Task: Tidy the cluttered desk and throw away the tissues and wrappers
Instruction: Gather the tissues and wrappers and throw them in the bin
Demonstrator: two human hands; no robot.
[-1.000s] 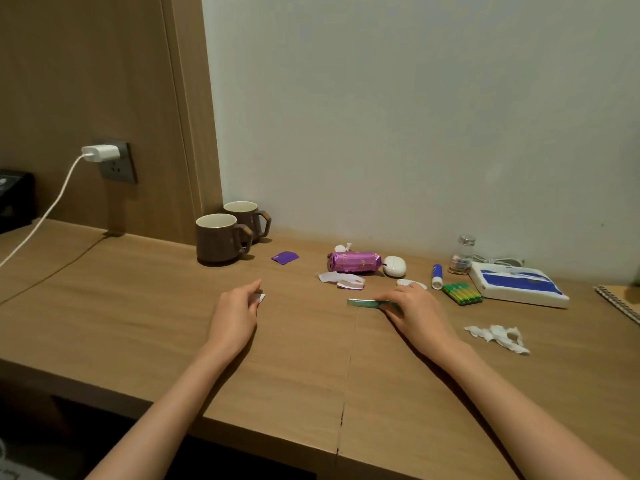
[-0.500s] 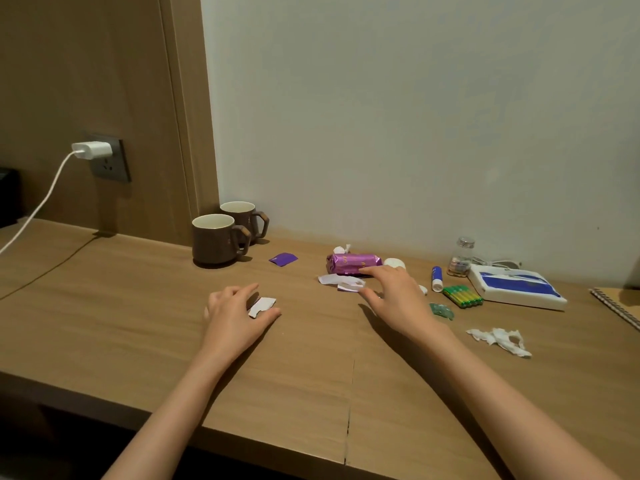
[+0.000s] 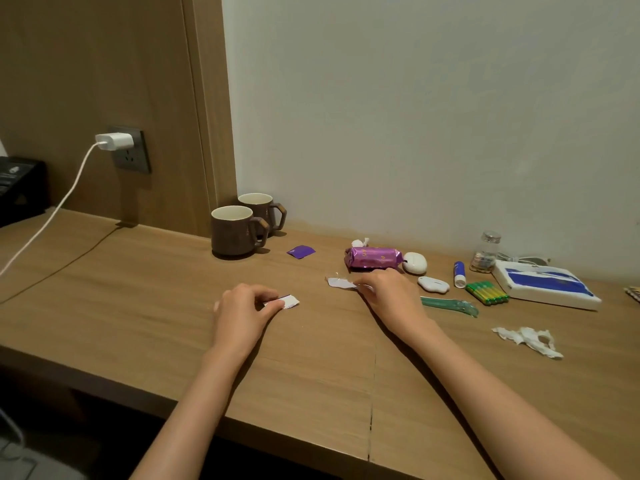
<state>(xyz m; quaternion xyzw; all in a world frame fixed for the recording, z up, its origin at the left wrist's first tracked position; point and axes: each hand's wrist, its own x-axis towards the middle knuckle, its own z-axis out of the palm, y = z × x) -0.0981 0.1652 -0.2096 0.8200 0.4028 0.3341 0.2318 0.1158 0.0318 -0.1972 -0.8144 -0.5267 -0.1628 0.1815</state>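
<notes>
Table [image 3: 145,306]: wooden; litter lies mid-table toward the back edge.
Right hand [image 3: 391,299]: grip pinching the clear wrapper [image 3: 341,282], just before the purple packet [image 3: 374,258]; pinch flat and lift slowly so the film does not slip.
Left hand [image 3: 242,310]: grip closed on a white scrap [image 3: 289,302]; keep it bunched.
Torn tissue [image 3: 528,339]: toward the right front edge, untouched.
</notes>
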